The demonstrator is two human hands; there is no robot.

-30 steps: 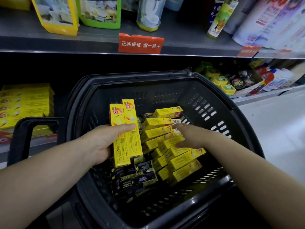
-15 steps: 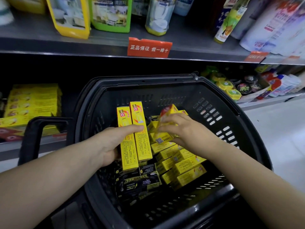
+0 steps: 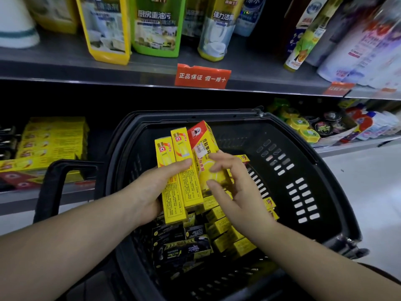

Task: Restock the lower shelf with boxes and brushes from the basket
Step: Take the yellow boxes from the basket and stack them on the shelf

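Observation:
A black plastic basket (image 3: pixel 303 161) stands in front of the lower shelf (image 3: pixel 43 196). My left hand (image 3: pixel 149 187) grips two long yellow boxes (image 3: pixel 180 174) upright over the basket, thumb across their fronts. My right hand (image 3: pixel 236 187) holds a third yellow box with a red top (image 3: pixel 204 146) against them, its fingers on the box's face and edge. Several more small yellow boxes (image 3: pixel 230 237) and black boxes (image 3: pixel 182 250) lie in the basket's bottom. No brushes can be made out.
A stack of yellow boxes (image 3: pixel 54 144) fills the lower shelf at left. Round tins and tubes (image 3: pixel 314 127) sit on that shelf at right. Cleaner bottles (image 3: pixel 156 27) line the upper shelf, which carries a red tag (image 3: pixel 201 76). The basket handle (image 3: pixel 56 183) stands at left.
My right hand lifted a yellow box out of the pile and brought it beside the two in my left hand. Both hands rose slightly, and the view moved closer to the shelf.

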